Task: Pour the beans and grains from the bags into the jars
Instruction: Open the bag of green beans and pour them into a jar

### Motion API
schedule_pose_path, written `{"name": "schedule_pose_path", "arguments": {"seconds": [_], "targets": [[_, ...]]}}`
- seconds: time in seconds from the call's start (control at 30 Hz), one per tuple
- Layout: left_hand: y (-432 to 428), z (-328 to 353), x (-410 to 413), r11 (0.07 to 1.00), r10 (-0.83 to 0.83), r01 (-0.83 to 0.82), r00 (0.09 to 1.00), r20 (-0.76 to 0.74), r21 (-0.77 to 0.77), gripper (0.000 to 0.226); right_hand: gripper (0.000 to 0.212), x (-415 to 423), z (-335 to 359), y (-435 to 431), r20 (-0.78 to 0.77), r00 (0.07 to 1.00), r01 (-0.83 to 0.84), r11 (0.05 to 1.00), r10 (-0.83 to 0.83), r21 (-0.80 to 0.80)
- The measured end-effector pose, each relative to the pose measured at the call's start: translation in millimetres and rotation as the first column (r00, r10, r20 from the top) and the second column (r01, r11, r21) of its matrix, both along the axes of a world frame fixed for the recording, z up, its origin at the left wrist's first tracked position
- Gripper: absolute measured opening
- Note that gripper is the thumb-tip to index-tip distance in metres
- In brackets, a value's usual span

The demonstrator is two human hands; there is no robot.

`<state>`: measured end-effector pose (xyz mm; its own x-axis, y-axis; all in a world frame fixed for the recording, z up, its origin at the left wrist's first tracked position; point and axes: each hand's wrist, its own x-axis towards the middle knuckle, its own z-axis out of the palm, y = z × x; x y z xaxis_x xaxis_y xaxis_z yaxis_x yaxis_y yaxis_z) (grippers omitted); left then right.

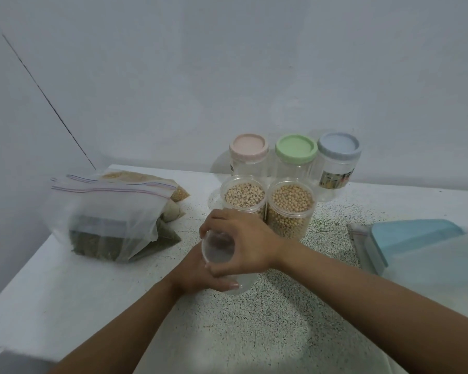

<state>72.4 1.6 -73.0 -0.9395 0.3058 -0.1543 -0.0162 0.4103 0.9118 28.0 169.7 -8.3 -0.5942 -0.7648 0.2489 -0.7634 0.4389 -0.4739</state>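
Speckled white surface [268, 325] pushed against a pale wall [227, 63]. Both grips are clamped on an empty clear jar [218, 248], tilted just in front of two filled jars [291, 209]: right hand [245, 240] round the rim, left hand [195, 273] underneath, I think. Bags [111, 220] hog the left edge; front's open.

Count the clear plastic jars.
6: pink-lidded jar, green-lidded jar, blue-lidded jar at back; speckled-bean jar, tan-bean jar open before them; empty jar held by left hand and right hand.

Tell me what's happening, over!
Holding: left hand and right hand on empty jar, tilted. Two full jars close behind. The bags lie left. Nothing in the way.
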Motion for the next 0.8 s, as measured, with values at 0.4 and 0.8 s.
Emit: {"name": "schedule_pose_path", "arguments": {"seconds": [0.4,0.8], "targets": [[1,-6,8,0.995,0.063,-0.069,0.994,-0.091,-0.065,0.082,0.04,8,33,1,0.111,0.984,-0.157,0.968,0.137,0.197],[-1,-5,7,0.997,0.05,-0.059,0.982,-0.183,-0.043,0.089,0.034,12,36,-9,0.119,0.991,-0.094,0.958,0.064,0.272]]}}
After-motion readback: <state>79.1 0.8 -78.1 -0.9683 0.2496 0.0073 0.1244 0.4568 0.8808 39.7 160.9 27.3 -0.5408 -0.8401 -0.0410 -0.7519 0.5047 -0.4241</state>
